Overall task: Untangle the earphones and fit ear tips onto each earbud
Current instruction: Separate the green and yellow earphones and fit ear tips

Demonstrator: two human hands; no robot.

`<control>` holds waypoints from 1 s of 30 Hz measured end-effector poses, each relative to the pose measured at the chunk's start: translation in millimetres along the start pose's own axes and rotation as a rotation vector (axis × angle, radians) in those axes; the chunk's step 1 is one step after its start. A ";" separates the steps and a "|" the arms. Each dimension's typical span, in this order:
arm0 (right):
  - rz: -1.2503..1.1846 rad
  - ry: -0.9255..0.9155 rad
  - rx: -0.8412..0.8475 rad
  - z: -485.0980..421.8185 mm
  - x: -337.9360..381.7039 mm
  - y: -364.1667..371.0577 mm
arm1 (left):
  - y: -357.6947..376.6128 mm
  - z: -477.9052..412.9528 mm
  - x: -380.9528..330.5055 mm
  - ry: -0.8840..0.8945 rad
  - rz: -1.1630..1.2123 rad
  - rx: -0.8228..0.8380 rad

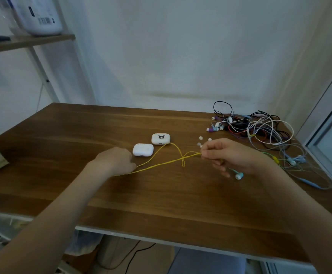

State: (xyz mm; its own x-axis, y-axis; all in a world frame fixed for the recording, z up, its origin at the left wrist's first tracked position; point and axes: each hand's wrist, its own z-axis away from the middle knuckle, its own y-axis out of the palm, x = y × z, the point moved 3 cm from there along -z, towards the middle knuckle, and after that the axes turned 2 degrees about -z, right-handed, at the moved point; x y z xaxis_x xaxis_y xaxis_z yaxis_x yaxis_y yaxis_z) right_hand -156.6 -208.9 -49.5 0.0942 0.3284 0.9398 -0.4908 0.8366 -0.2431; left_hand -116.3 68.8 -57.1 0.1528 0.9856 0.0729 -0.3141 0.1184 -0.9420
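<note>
Left hand (115,160) grips yellow cable (161,164), right hand (226,153) pinches its other end, middle of table (161,204), knot (183,162) between. Risk: pulling taut tightens knot; right hand may scatter loose ear tips (200,138) just behind it

Two cases (143,149), four ear tips (200,138)

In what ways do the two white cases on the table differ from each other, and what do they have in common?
The farther case has a black cartoon figure on its lid; the nearer case is plain. The yellow cable loops up to the farther case's front corner; the nearer case lies closer to the left hand. Both are white, rounded, closed and flat on the table.
</note>
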 end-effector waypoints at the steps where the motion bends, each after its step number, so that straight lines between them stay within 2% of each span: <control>1: 0.029 0.018 -0.015 -0.3 -2.7 -1.0 | -1.0 1.3 -2.9 0.006 -0.022 0.013; 4: 0.084 0.049 -0.011 -4.0 -5.9 5.1 | -9.9 8.8 -20.6 0.040 -0.099 -0.061; 6: 0.141 0.049 0.000 -7.7 -6.1 12.7 | -18.7 11.9 -37.9 0.137 -0.120 -0.282; 8: 0.248 0.034 -0.025 -12.4 -4.4 19.6 | -28.4 18.6 -60.5 0.309 0.098 -0.461; 10: 0.340 -0.018 -0.080 -18.1 -2.1 24.7 | -33.8 19.9 -84.2 0.419 0.417 -0.389; 12: 0.389 -0.110 -0.138 -22.3 1.5 28.4 | -32.2 14.5 -103.9 0.439 0.560 -0.257; 18: 0.338 -0.236 -0.193 -19.8 3.5 25.8 | -32.1 3.2 -118.6 0.503 0.536 -0.260; 22: 0.355 -0.235 -0.174 -23.3 -3.3 24.2 | -26.8 0.6 -107.2 0.517 0.323 0.032; 24: 0.337 -0.219 -0.176 -25.8 -5.9 21.7 | -25.2 -0.6 -98.7 0.495 0.268 0.125; 26: 0.299 -0.186 -0.193 -28.7 -10.4 17.2 | -25.3 -0.7 -95.4 0.482 0.311 0.154; 30: 0.188 -0.170 -0.184 -29.6 -11.1 14.5 | -28.2 1.4 -97.0 0.471 0.585 0.240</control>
State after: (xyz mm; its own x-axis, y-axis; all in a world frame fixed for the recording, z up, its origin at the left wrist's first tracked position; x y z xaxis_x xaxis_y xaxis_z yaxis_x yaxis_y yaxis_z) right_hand -139.2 -187.5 -70.5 -0.1371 0.4200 0.8971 -0.3196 0.8385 -0.4413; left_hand -123.5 -29.9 -37.2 0.2643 0.7474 -0.6095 -0.6516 -0.3276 -0.6842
